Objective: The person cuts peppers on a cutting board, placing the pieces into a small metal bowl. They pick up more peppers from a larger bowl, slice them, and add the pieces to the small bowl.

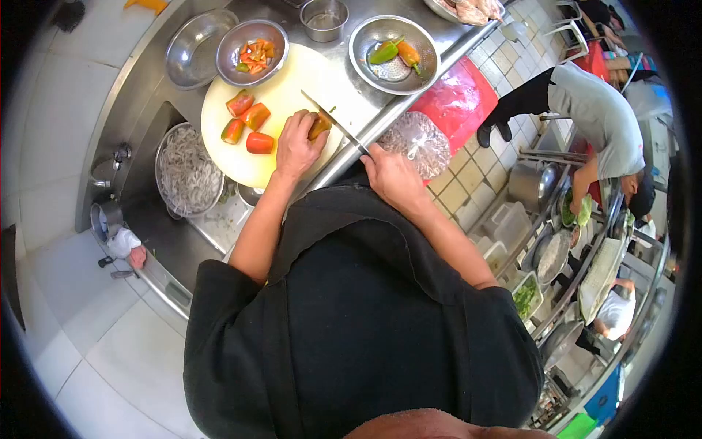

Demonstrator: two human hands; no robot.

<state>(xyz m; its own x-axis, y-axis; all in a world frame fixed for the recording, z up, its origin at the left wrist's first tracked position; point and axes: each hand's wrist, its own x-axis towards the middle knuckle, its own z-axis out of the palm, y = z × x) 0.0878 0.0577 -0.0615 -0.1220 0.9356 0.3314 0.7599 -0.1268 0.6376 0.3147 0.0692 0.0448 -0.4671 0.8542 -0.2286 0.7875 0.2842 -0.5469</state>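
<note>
On a round, pale yellow cutting board (219, 154), my left hand (296, 143) is closed on a red-green pepper piece (319, 126). In my right hand (395, 175) is the handle of a kitchen knife (335, 120). Its blade slants up and left across the board, beside the held pepper. Several large pepper pieces (259, 143), red with green patches, lie left of my left hand. A steel bowl (284, 62) at the board's far edge holds chopped pepper (256, 55). Farther right, a perforated steel bowl (358, 55) contains whole peppers (408, 54).
A bowl of greyish, shrimp-like pieces (190, 172) stands in the sink (175, 241) at left. Another steel bowl (191, 55) and a small pot (324, 20) are behind the board. Right of the counter edge are a red crate (464, 91) and a plastic bag (415, 143). A co-worker (599, 110) bends over containers.
</note>
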